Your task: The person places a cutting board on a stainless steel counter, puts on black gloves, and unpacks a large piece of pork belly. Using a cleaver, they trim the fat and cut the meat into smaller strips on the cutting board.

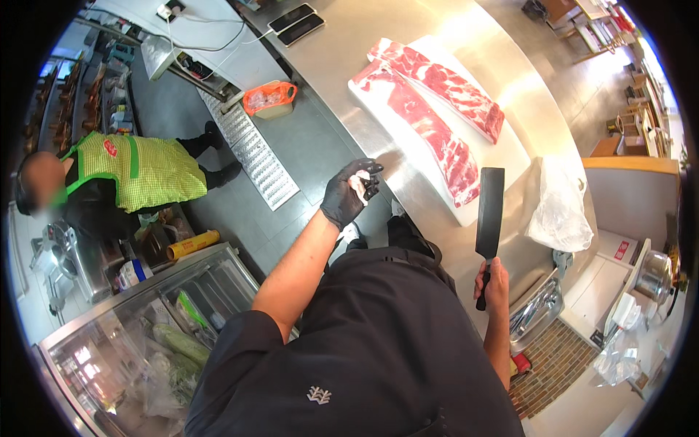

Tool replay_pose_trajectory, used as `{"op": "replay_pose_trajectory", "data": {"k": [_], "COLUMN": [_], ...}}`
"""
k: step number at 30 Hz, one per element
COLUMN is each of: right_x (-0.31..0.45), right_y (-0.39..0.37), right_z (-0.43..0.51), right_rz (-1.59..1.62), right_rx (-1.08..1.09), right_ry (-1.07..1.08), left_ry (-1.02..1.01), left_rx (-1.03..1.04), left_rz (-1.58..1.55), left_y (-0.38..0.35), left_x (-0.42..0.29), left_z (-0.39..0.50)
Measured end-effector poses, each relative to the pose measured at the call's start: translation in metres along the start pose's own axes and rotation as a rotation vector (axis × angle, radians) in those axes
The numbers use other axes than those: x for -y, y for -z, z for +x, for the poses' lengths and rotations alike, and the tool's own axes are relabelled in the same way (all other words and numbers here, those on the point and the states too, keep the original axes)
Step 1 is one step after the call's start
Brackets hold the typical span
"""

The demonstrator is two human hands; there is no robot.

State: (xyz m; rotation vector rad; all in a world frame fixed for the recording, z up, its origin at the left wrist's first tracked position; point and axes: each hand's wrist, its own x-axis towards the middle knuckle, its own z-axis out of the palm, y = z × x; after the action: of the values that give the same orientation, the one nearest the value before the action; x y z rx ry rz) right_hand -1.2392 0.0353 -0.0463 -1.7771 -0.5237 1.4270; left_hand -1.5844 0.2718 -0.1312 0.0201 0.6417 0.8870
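My left hand [349, 192], in a black glove, is closed around a small pale scrap of meat [359, 184] and hangs just off the counter's near edge. Bare, my right hand [494, 284] grips the black handle of a dark cleaver [490, 210], its broad rectangular blade pointing away from me. Two long slabs of raw ribbed meat lie on a white cutting board [494, 164]: the nearer slab [423, 128] and the farther slab [442, 84], close together at the far end and spread apart towards me. The blade overlaps the board's right end in view; whether it touches cannot be told.
On the stainless steel counter [349, 60] are two phones [297, 24], a white plastic bag [560, 213] and a metal tray [538, 314]. A person in a green checked apron [144, 172] stands left, near a glass-topped fridge [125, 349]. An orange bag [270, 97] sits in a floor bin.
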Motion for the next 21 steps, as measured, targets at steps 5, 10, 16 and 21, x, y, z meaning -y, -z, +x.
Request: {"op": "replay_pose_trajectory", "data": {"k": [5, 10, 16, 21], "right_x": [0.006, 0.011, 0.011, 0.012], "right_y": [-0.005, -0.008, -0.007, -0.009], "right_z": [0.003, 0.007, 0.013, 0.016], "right_rz": [-0.047, -0.077, -0.064, -0.080], "right_rx": [0.001, -0.013, -0.026, -0.029], "right_ry": [0.019, 0.027, 0.005, 0.010], "left_ry": [-0.051, -0.151, -0.556, -0.873], "left_rx": [0.099, 0.345, 0.249, -0.049], "left_rz": [-0.317, -0.375, 0.051, 0.394], "left_y": [0.006, -0.003, -0.023, -0.051], "left_x": [-0.018, -0.035, -0.052, -0.067], "left_z": [-0.012, -0.019, -0.044, -0.059]}}
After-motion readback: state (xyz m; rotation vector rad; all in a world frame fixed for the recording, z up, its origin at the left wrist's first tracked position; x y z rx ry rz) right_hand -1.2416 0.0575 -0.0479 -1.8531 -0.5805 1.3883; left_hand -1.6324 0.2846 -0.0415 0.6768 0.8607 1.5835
